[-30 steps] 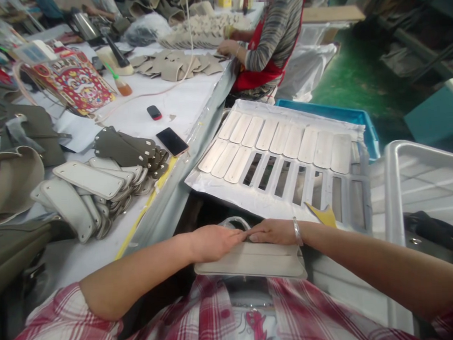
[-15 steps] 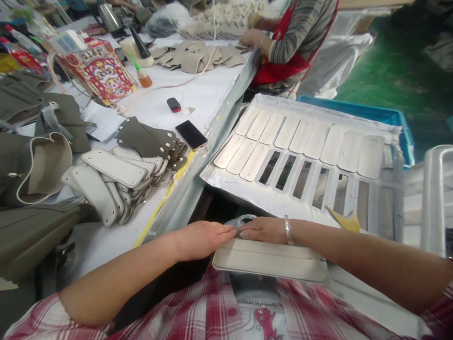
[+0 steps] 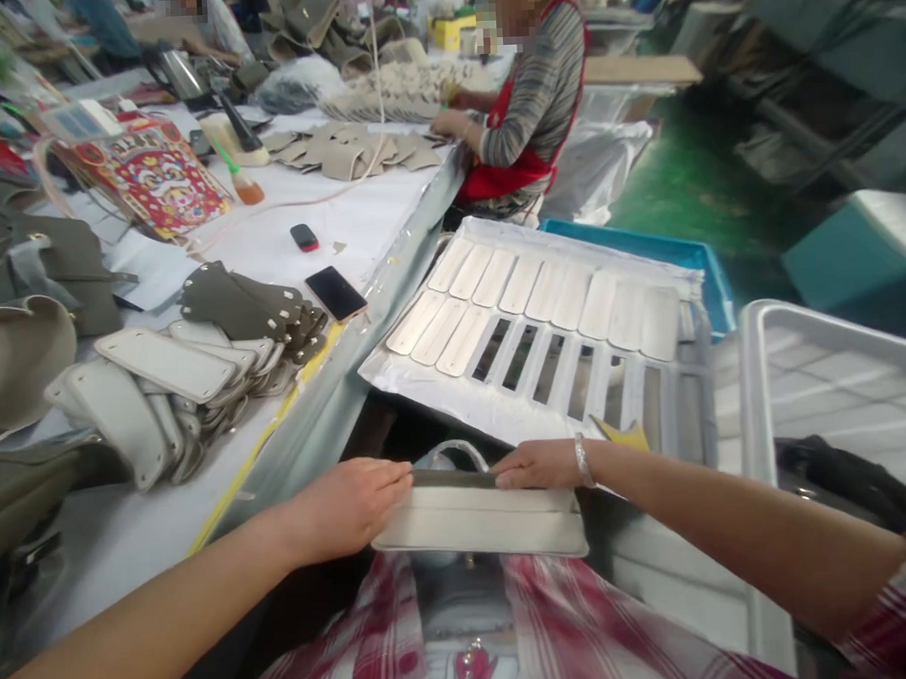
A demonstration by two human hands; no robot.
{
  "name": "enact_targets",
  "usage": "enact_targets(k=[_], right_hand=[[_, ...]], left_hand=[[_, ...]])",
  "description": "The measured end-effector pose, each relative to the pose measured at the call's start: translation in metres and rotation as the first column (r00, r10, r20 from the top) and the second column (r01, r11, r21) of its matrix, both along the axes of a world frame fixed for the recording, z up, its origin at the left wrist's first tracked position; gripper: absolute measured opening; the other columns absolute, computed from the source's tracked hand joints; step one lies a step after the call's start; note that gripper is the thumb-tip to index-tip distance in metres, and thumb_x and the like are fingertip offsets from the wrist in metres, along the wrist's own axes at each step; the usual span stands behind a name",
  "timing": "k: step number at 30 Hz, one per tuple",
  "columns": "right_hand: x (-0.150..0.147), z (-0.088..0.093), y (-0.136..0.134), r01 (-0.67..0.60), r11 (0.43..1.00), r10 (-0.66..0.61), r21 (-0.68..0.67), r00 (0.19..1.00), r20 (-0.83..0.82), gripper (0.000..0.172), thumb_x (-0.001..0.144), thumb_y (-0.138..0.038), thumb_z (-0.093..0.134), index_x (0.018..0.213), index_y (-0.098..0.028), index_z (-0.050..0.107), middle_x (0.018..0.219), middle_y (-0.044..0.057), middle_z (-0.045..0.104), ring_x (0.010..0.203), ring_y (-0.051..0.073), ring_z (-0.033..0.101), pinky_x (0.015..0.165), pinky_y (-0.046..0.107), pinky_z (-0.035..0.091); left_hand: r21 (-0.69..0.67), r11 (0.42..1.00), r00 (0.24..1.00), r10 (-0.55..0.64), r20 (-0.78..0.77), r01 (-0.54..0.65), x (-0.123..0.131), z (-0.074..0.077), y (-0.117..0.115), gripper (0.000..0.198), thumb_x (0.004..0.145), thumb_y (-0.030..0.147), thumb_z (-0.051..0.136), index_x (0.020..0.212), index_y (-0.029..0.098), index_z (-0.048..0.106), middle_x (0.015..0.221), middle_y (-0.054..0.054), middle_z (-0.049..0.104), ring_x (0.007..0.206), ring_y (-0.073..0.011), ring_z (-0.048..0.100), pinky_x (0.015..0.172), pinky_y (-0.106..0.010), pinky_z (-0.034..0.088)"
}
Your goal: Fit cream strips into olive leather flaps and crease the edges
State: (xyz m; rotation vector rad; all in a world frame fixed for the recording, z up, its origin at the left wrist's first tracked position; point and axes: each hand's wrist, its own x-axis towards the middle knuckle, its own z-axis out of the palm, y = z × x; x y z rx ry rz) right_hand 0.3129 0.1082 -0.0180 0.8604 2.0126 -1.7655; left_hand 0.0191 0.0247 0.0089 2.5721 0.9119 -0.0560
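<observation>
In front of my body is a handbag [image 3: 480, 523] with a pale cream panel facing up and a dark olive strip along its far edge. A plastic-wrapped loop, apparently its handle, shows beyond that edge. My left hand [image 3: 359, 504] grips the bag's left end, fingers together over the far edge. Toward the right end, my right hand [image 3: 538, 466] has its fingers on the olive strip, thumb side toward me. The bag's underside is hidden. Left of it, pale oblong panels [image 3: 161, 367] lie heaped on the table beside olive pieces [image 3: 245, 304].
A white-covered rack [image 3: 417, 381] holds rows of pale panels over slots. Behind it stands a blue crate [image 3: 629, 237]; a white plastic basket [image 3: 752, 396] is at right. A phone [image 3: 336, 293] lies near the table edge. A co-worker in a red apron [image 3: 523, 126] sits farther off.
My hands have moved apart along the bag's far edge, the left toward its left end. The olive strip between them now shows. The view has turned right.
</observation>
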Motion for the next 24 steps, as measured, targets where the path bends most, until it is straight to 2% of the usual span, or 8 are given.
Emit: enact_targets(k=[5, 6, 8, 10, 14, 17, 20, 24], right_hand=[[0.036, 0.022, -0.024, 0.16, 0.948, -0.185, 0.275, 0.981, 0.066, 0.044, 0.084, -0.039, 0.05, 0.123, -0.02, 0.055, 0.122, 0.006, 0.058, 0.11, 0.024, 0.053, 0.099, 0.035, 0.038], [0.042, 0.027, -0.036, 0.257, 0.882, -0.279, 0.396, 0.96, -0.001, 0.043, 0.085, -0.038, 0.048, 0.124, -0.02, 0.054, 0.125, 0.006, 0.055, 0.113, 0.023, 0.051, 0.101, 0.036, 0.036], [0.054, 0.035, -0.067, 0.445, 0.659, -0.407, 0.607, 0.889, -0.209, 0.04, 0.087, -0.037, 0.045, 0.123, -0.021, 0.053, 0.127, 0.007, 0.053, 0.117, 0.022, 0.048, 0.103, 0.037, 0.035], [0.065, 0.034, -0.104, 0.537, 0.465, -0.402, 0.703, 0.836, -0.373, 0.035, 0.085, -0.034, 0.049, 0.118, -0.021, 0.053, 0.125, 0.009, 0.054, 0.116, 0.021, 0.048, 0.101, 0.038, 0.038], [0.067, 0.008, -0.161, 0.564, 0.294, -0.363, 0.772, 0.813, -0.456, 0.017, 0.081, -0.027, 0.057, 0.097, -0.021, 0.055, 0.122, 0.01, 0.054, 0.117, 0.023, 0.047, 0.101, 0.045, 0.037], [0.061, -0.017, -0.174, 0.609, 0.169, -0.368, 0.775, 0.768, -0.524, 0.005, 0.085, -0.022, 0.05, 0.086, -0.022, 0.055, 0.117, 0.008, 0.057, 0.116, 0.022, 0.048, 0.103, 0.049, 0.033], [0.058, -0.028, -0.171, 0.648, 0.12, -0.374, 0.752, 0.731, -0.571, 0.006, 0.086, -0.022, 0.05, 0.085, -0.022, 0.056, 0.113, 0.008, 0.059, 0.114, 0.022, 0.049, 0.102, 0.048, 0.034], [0.059, -0.029, -0.165, 0.648, 0.145, -0.372, 0.748, 0.736, -0.566, 0.005, 0.085, -0.024, 0.052, 0.084, -0.022, 0.056, 0.112, 0.008, 0.06, 0.113, 0.022, 0.05, 0.1, 0.047, 0.037]], left_hand=[[0.098, 0.988, 0.992, 0.119, 0.037, -0.122, 0.05, 0.013, -0.012, 0.039, 0.086, 0.045, 0.047, 0.105, 0.014, 0.06, 0.12, -0.014, 0.056, 0.114, -0.0312, 0.047, 0.099, -0.049, 0.033], [0.108, 0.987, 0.991, 0.116, 0.066, -0.123, 0.064, 0.016, -0.017, 0.038, 0.085, 0.046, 0.049, 0.105, 0.014, 0.059, 0.119, -0.013, 0.056, 0.112, -0.0303, 0.047, 0.096, -0.048, 0.035], [0.095, 0.988, 0.985, 0.108, 0.134, -0.122, 0.093, 0.017, -0.028, 0.034, 0.085, 0.043, 0.051, 0.103, 0.015, 0.056, 0.114, -0.011, 0.057, 0.105, -0.0262, 0.05, 0.09, -0.042, 0.04], [0.065, 0.986, 0.973, 0.137, 0.184, -0.151, 0.117, 0.013, -0.041, 0.027, 0.083, 0.038, 0.054, 0.098, 0.015, 0.055, 0.104, -0.008, 0.058, 0.097, -0.0226, 0.052, 0.085, -0.037, 0.043], [0.104, 0.969, 0.963, 0.206, 0.175, -0.226, 0.139, -0.007, -0.057, 0.013, 0.084, 0.029, 0.055, 0.086, 0.017, 0.053, 0.091, -0.005, 0.057, 0.088, -0.0207, 0.051, 0.079, -0.035, 0.043], [0.166, 0.96, 0.967, 0.199, 0.16, -0.226, 0.139, -0.015, -0.062, 0.011, 0.088, 0.025, 0.047, 0.083, 0.017, 0.052, 0.089, -0.004, 0.056, 0.086, -0.0195, 0.05, 0.078, -0.035, 0.041], [0.202, 0.955, 0.971, 0.189, 0.147, -0.216, 0.137, -0.015, -0.064, 0.012, 0.089, 0.024, 0.045, 0.086, 0.017, 0.053, 0.09, -0.004, 0.057, 0.087, -0.0198, 0.049, 0.077, -0.034, 0.041], [0.19, 0.954, 0.966, 0.203, 0.16, -0.232, 0.136, -0.012, -0.063, 0.01, 0.088, 0.023, 0.047, 0.087, 0.017, 0.056, 0.092, -0.003, 0.058, 0.087, -0.0188, 0.049, 0.077, -0.033, 0.041]])
